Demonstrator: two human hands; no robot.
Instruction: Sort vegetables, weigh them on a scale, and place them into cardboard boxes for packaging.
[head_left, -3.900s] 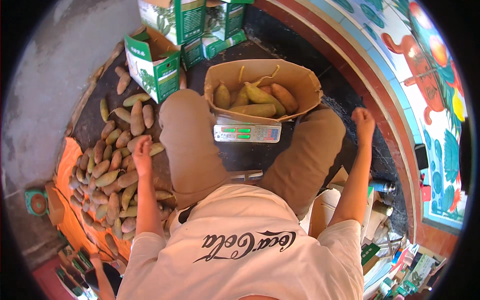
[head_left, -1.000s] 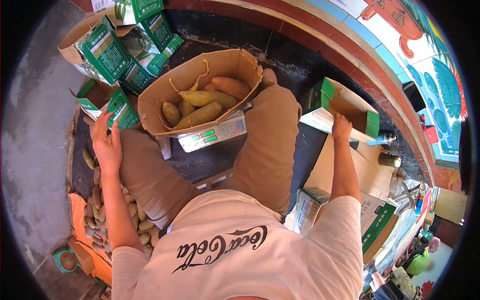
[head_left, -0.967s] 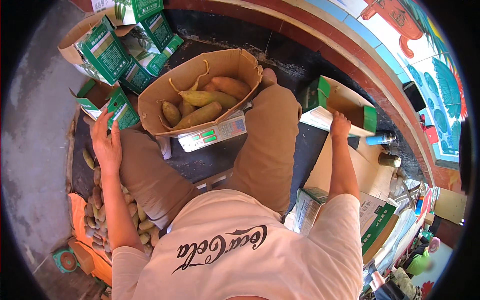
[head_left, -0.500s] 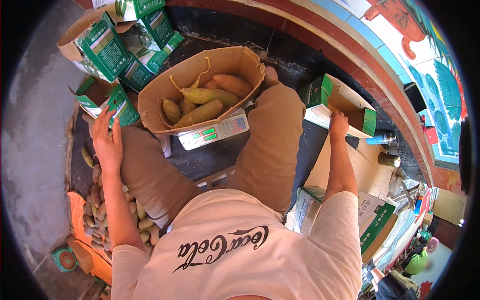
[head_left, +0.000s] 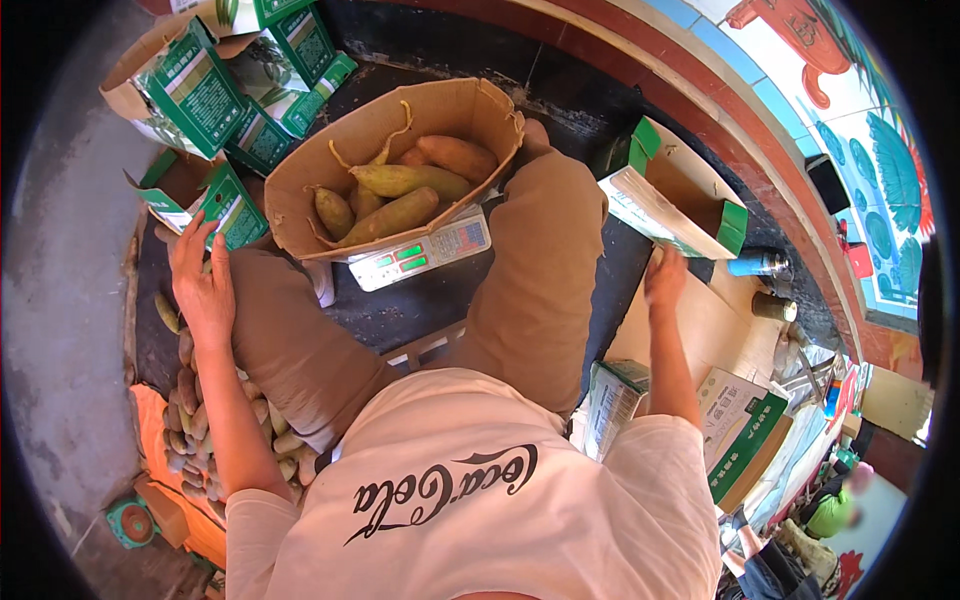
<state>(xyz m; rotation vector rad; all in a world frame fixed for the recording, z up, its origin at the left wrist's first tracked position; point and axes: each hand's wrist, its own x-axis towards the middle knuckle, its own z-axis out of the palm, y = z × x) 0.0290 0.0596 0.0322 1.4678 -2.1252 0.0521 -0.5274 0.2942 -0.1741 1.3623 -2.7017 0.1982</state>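
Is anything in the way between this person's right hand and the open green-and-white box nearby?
Nothing visible is. The right hand sits by the near side of the green-and-white box; touching or not is unclear. The right knee and blue bottle lie off to either side.

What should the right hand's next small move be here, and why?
Perhaps reach over to the vegetables: they lie in the carton on the scale, while the right hand, at the near side of the open box, seems to hold none.
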